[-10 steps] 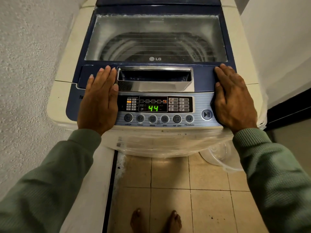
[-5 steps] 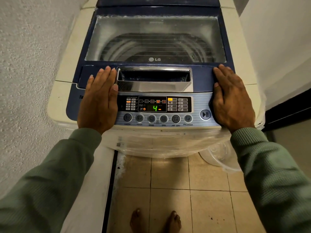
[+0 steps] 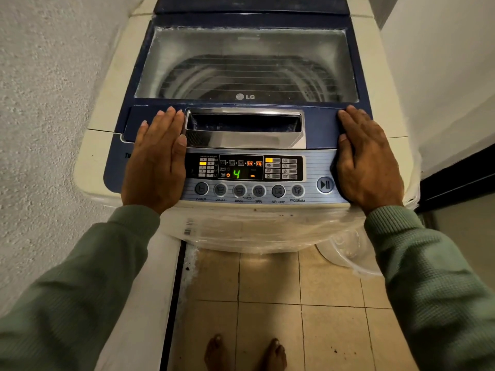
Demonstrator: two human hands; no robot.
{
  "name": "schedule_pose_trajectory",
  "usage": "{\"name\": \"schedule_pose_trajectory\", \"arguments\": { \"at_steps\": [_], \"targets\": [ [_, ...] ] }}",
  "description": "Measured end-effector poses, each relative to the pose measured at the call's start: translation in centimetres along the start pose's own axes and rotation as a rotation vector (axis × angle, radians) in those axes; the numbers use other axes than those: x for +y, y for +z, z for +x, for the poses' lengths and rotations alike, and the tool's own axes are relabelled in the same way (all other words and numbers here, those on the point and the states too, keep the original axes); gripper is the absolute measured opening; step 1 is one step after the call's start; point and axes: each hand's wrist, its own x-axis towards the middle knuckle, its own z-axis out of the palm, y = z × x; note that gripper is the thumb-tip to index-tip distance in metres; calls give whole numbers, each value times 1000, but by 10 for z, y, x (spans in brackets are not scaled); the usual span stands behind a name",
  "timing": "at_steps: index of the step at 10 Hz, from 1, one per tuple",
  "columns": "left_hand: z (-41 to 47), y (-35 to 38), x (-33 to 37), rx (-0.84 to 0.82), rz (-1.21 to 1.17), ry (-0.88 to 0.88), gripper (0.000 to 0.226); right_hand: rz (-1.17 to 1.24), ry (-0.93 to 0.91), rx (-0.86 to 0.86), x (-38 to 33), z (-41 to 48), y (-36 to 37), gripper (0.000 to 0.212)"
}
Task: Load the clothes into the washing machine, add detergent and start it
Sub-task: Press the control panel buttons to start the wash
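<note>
A cream and blue top-loading washing machine point(image 3: 104, 108) stands in front of me with its glass lid point(image 3: 249, 57) closed. The drum shows dimly through the glass; I cannot make out clothes in it. The control panel point(image 3: 243, 180) is lit and its green display point(image 3: 237, 174) reads 4. My left hand point(image 3: 156, 159) rests flat on the left end of the panel, fingers straight. My right hand point(image 3: 368, 159) lies flat on the right end, beside the round start/pause button point(image 3: 325, 185). The silver lid handle point(image 3: 245, 128) sits between my hands. No detergent is in view.
A rough white wall point(image 3: 40, 116) runs close on the left and a smooth white wall point(image 3: 442, 62) on the right. Clear plastic wrap point(image 3: 267, 231) covers the machine's front. Beige floor tiles point(image 3: 267, 290) and my bare feet point(image 3: 243, 354) are below.
The display changed from 44 to 4 and different panel lights came on. Both hands have stayed flat in the same places.
</note>
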Motion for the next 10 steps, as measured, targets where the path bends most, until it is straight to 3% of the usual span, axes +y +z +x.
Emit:
{"name": "schedule_pose_trajectory", "arguments": {
  "at_steps": [10],
  "targets": [
    [-1, -1, 1, -9, 13, 2, 52, 23, 23, 20, -2, 0, -1, 49]
  ]
}}
